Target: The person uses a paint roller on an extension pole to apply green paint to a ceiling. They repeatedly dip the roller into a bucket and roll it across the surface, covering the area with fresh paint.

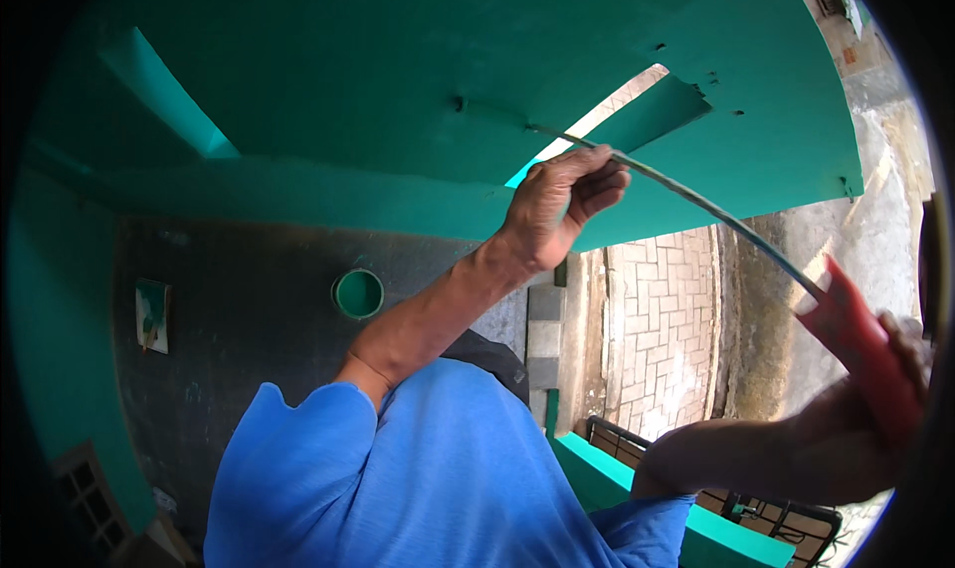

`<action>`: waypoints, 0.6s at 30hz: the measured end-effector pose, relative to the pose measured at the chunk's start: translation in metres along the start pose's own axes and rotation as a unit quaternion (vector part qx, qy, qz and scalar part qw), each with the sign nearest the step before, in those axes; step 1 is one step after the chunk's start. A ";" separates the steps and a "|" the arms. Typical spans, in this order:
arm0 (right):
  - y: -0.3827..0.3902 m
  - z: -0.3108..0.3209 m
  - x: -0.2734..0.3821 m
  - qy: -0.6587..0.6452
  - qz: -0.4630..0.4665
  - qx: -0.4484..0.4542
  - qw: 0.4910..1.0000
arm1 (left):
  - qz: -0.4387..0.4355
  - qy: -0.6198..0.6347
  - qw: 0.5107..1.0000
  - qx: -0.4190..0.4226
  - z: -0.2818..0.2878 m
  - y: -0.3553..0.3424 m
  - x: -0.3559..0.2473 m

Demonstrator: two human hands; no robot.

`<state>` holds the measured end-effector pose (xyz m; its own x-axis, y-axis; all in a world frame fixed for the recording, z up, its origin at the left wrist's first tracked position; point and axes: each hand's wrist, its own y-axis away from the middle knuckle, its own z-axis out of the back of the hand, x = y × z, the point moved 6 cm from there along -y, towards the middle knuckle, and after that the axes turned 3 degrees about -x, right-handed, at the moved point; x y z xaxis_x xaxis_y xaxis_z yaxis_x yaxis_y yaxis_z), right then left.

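Observation:
My left hand (pixel 565 198) is raised in front of a green-painted wall (pixel 398 71) and pinches a thin grey cable (pixel 696 202). The cable comes off the wall near a small fixing and runs down to the right. At its lower end, my right hand (pixel 900 364) grips a red-handled tool (pixel 856 344) whose tip meets the cable. Both blue sleeves (pixel 418 469) fill the lower middle of the view.
Far below, a round green bucket (pixel 358 292) stands on a dark floor, with a small paint-smeared board (pixel 151 314) to its left. Pale brick paving (pixel 665 319) lies to the right. A black metal railing (pixel 756 513) and a green ledge sit at the bottom right.

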<state>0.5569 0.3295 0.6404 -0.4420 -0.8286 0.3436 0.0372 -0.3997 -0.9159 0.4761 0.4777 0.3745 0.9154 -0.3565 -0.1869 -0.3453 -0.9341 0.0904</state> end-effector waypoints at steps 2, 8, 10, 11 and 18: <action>0.028 -0.008 -0.031 -0.049 -0.058 0.018 0.997 | 0.013 0.016 0.999 -0.039 0.037 -0.009 0.008; 0.124 -0.060 -0.085 -0.071 -0.160 0.021 0.984 | -0.002 0.044 0.987 -0.156 0.168 -0.007 0.017; 0.147 -0.066 -0.091 -0.056 -0.182 0.046 0.981 | -0.004 0.043 0.984 -0.175 0.192 -0.001 0.013; 0.154 -0.068 -0.093 -0.051 -0.191 0.048 0.979 | -0.002 0.043 0.982 -0.185 0.199 0.001 0.014; 0.144 -0.068 -0.085 -0.003 -0.145 0.027 0.989 | -0.024 0.028 0.992 -0.122 0.191 -0.012 0.003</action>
<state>0.5390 0.3687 0.4653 -0.4359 -0.6787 0.5911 -0.0419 -0.6408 -0.7666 0.4438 0.4841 0.1855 0.9423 -0.3029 -0.1425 -0.2461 -0.9155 0.3181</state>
